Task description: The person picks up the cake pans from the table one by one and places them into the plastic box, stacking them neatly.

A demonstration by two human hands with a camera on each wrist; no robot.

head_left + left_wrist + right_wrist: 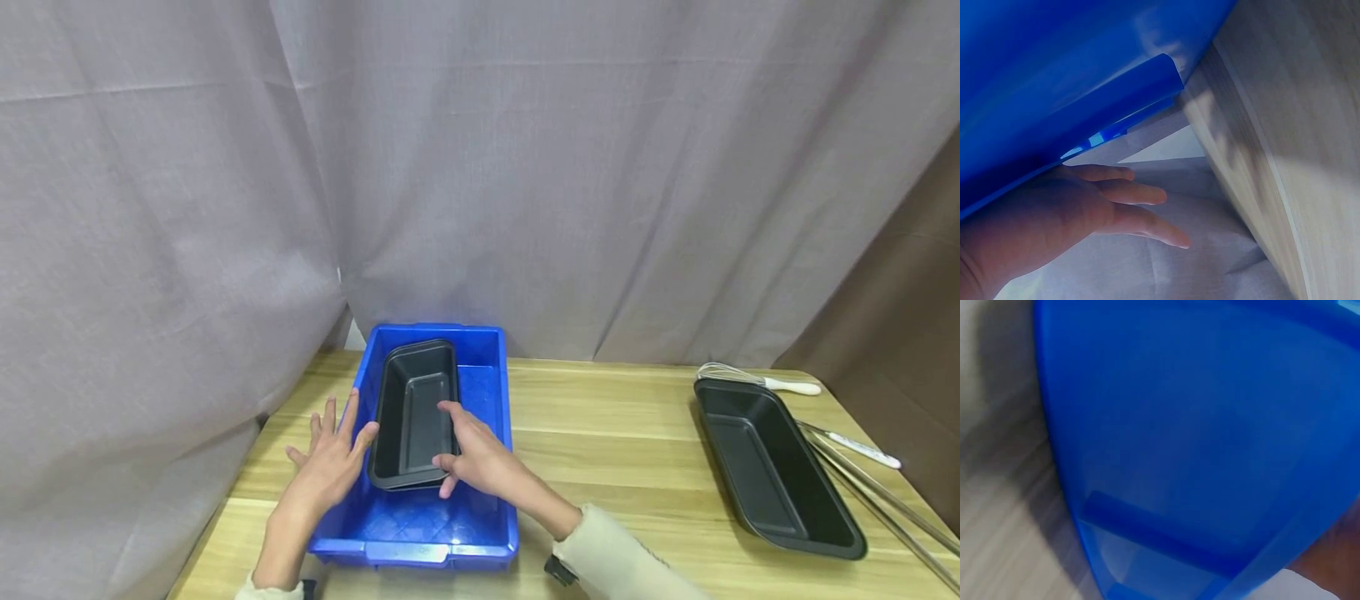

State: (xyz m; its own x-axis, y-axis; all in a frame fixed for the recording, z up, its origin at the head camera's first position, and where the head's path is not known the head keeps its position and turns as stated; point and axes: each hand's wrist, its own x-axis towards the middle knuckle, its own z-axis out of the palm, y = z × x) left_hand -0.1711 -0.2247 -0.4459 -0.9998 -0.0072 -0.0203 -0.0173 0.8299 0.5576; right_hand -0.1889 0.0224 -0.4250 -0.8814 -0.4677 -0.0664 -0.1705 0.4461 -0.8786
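Note:
A dark loaf pan (427, 408) lies inside a blue plastic bin (487, 546), toward its left side and slightly turned. A second dark edge shows just under the pan's near right corner. My left hand (326, 467) is spread over the bin's left rim, thumb near the pan's left edge. In the left wrist view its fingers (1147, 222) extend outside the bin wall, holding nothing. My right hand (476, 454) reaches over the bin from the right, its loosely bent fingers at the pan's right edge. The right wrist view mostly shows the bin's outer wall (1179, 425).
On the right of the wooden table (600, 450) lies another dark loaf pan (780, 467). A whisk (791, 386) is behind it, and a white-handled utensil (862, 450) and long metal rods (892, 508) are to its right. A grey curtain (525, 183) hangs along the back.

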